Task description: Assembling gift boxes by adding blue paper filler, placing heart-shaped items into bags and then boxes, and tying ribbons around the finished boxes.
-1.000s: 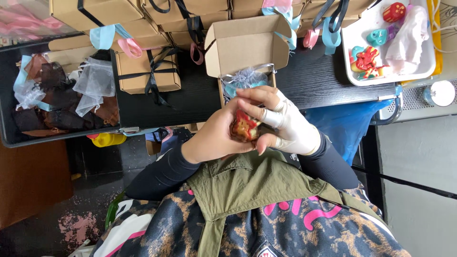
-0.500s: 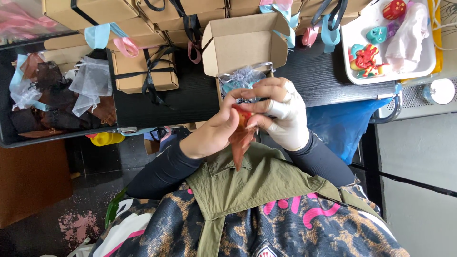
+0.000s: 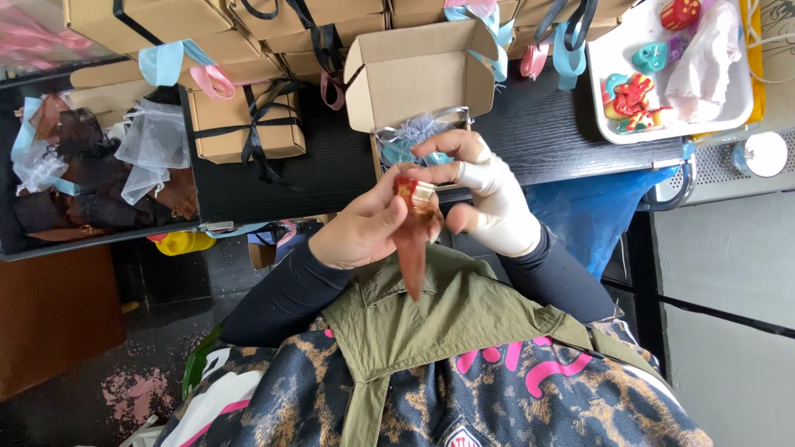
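Note:
My left hand (image 3: 360, 232) is bare and grips a small brown sheer pouch (image 3: 411, 252) by its upper end, with the pouch hanging down towards my chest. A red trinket (image 3: 405, 185) shows at the pouch's mouth. My right hand (image 3: 489, 199) wears a white glove and pinches the same mouth with thumb and forefinger. Both hands hover just in front of an open cardboard box (image 3: 414, 79), which holds blue-grey shredded filling (image 3: 418, 130).
Closed cardboard boxes tied with black ribbon (image 3: 244, 124) stand at the back left, with more along the far edge. A pile of sheer pouches (image 3: 91, 170) lies at the left. A white tray (image 3: 609, 112) with coloured trinkets sits at the right on the black table (image 3: 546, 141).
The hands have drawn slightly towards me and apart. The brown pouch, bunched between the palms before, now hangs down long below my left hand.

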